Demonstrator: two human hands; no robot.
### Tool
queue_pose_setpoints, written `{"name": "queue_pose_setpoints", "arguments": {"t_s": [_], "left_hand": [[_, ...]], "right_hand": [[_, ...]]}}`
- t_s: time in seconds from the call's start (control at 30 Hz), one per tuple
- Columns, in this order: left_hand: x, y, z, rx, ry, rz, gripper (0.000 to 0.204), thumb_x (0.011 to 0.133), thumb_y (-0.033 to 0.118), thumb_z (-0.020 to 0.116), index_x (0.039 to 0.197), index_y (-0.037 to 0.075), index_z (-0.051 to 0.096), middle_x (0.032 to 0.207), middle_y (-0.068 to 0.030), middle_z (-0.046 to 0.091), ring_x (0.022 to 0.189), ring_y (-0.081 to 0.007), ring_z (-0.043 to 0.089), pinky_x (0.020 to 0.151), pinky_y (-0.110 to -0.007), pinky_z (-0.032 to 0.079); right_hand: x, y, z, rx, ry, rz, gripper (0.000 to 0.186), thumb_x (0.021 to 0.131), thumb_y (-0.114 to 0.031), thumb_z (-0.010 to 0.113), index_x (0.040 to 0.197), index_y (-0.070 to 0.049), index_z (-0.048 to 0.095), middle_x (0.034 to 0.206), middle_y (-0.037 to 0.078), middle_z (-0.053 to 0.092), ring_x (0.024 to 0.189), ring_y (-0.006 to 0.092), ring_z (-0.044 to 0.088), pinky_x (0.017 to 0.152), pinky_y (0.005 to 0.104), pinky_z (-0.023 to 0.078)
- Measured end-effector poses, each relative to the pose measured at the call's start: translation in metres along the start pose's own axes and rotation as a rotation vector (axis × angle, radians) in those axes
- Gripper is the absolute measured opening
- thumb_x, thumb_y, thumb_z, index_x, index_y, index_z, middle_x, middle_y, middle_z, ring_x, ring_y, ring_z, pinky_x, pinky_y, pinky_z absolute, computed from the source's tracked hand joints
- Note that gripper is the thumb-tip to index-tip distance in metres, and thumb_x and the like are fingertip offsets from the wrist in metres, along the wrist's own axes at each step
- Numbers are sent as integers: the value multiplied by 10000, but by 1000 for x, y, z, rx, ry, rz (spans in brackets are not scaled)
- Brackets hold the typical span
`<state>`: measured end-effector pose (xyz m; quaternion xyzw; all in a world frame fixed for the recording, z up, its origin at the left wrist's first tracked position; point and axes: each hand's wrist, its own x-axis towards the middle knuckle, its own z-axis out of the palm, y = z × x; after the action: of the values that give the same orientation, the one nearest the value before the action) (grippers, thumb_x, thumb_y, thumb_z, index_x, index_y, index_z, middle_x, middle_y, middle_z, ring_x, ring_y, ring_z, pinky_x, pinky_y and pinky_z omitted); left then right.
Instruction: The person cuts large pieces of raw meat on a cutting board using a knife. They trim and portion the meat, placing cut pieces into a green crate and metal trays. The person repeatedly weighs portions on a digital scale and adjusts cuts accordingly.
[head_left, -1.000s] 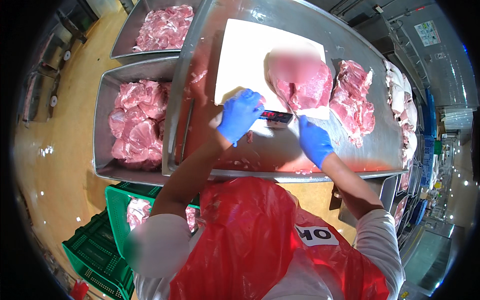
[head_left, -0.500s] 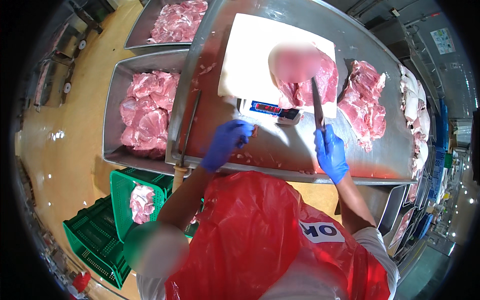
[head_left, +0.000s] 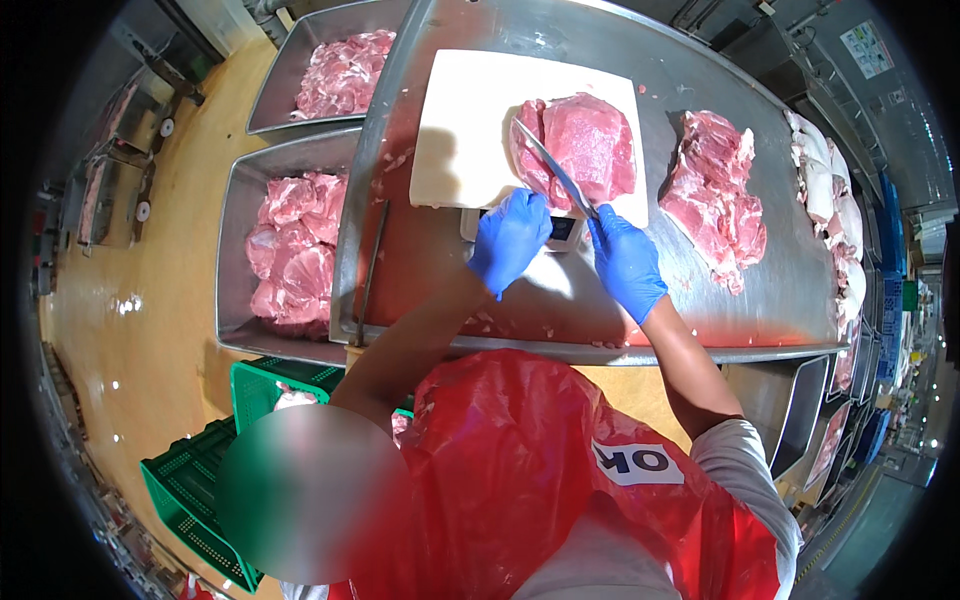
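A pink slab of raw meat [head_left: 598, 150] lies on a white cutting board [head_left: 465, 110]. My right hand [head_left: 628, 262], in a blue glove, is closed round a knife; the blade [head_left: 562, 175] slants up and left across the top of the meat. My left hand [head_left: 512, 240], also gloved in blue, is curled closed at the meat's near left edge. Whatever its fingers pinch is hidden. Under the board's near edge sits a scale [head_left: 565, 232], partly covered by my hands. Another large piece of raw meat [head_left: 712, 195] rests on the steel table to the right.
Left of the steel table [head_left: 480, 335] stand metal bins [head_left: 235, 250] of cut meat. A sharpening steel [head_left: 374, 260] lies along the table's left side. Green crates [head_left: 190, 480] stand at lower left. More pale meat pieces [head_left: 820, 190] line the far right.
My left hand has moved up and right to the meat's edge. The knife has swung left, its blade now lying over the meat. The view has shifted slightly.
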<state>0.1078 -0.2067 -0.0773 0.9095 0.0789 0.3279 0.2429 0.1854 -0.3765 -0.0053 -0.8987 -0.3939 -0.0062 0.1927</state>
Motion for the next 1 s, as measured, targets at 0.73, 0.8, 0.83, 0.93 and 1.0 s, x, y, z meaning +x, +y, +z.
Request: {"name": "queue_pose_setpoints", "arguments": {"t_s": [0.73,0.8,0.83,0.93,1.0], "left_hand": [[-63,-39,-65,-418,-42,-114,79,809,92,644,853,54,590,898,-115,595,851,-316,610,690,-397,519],[-89,-56,-55,-414,-52,-264,63,791,79,628,832,55,587,893,-124,598,849,-329,602,713,-410,508],[-102,-68,-43,-399,-78,-258,57,784,78,618,827,56,587,887,-128,599,838,-331,599,726,-420,501],[-107,-76,-19,-413,-160,-127,65,770,89,600,828,60,590,918,-136,589,852,-329,576,769,-449,484],[-105,-63,-9,-300,-252,-69,78,769,98,590,839,63,589,965,-143,574,890,-329,559,796,-463,474]], "right_hand": [[-71,86,-52,-266,-367,-58,138,904,-133,571,1030,-91,534,783,195,631,705,414,637,603,498,502],[-83,83,-44,-185,-206,-61,83,935,-140,588,945,-71,543,772,211,614,678,422,620,564,483,484],[-85,76,-36,-111,-150,-28,81,936,-133,586,949,-68,539,774,213,614,678,423,619,565,482,482],[-78,52,-13,97,-63,127,77,946,-104,577,955,-49,524,774,214,616,676,432,610,562,473,467],[-73,35,-2,234,-6,188,92,963,-123,565,958,-42,522,709,198,597,610,400,605,526,446,455]]}}
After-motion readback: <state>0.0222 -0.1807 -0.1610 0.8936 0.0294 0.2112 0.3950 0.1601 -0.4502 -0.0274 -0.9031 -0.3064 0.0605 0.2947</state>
